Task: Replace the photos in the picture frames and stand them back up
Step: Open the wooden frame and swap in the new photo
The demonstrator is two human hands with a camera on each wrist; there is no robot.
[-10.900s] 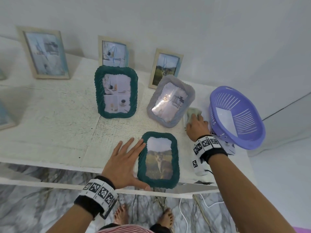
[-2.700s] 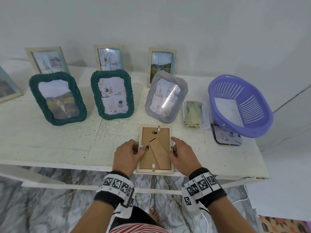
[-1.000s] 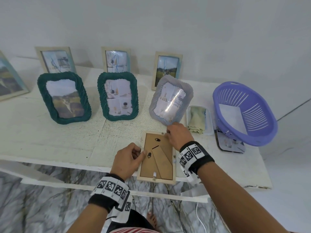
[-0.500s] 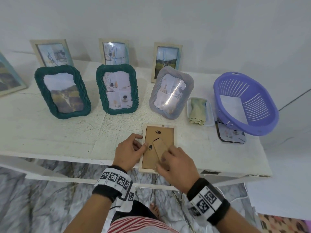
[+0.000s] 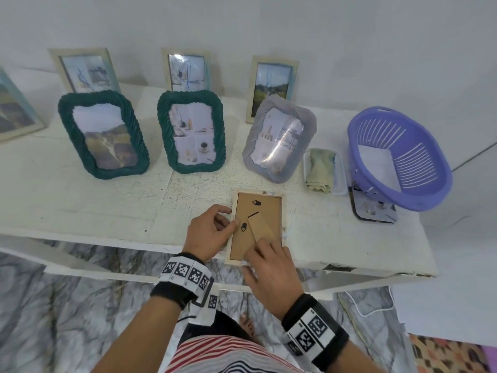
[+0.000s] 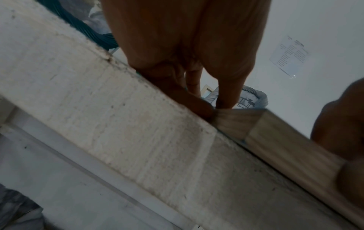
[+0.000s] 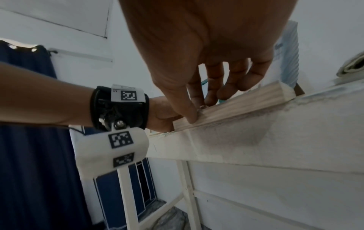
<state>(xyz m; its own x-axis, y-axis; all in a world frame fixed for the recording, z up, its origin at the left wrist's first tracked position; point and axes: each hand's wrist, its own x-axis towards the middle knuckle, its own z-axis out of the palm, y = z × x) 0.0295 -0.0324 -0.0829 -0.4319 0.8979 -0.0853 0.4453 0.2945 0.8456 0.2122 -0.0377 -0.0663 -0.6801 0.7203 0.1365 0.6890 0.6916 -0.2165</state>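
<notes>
Head view puts your wooden frame face down at the near edge of the white table, brown backing board up, its pale rim all round. Two small black turn clips sit on that board, and the cardboard stand leg lies slanted across its middle. Your left hand curls against the frame's left rim, thumb tip pressed on the board beside the lower clip. Your right hand covers the frame's near right corner; in the right wrist view its thumb presses the frame's near rim while the other fingers bend down onto the back, so both hands grip the frame.

Beyond the frame stand a grey woven frame and two green woven frames, with three small pale frames against the wall behind them. To the frame's right lie a clear tray with a folded cloth, a purple basket tipped on a loose photo. Bare tabletop stretches left of the frame and between it and the tray. Its near rim lies flush with the table's edge.
</notes>
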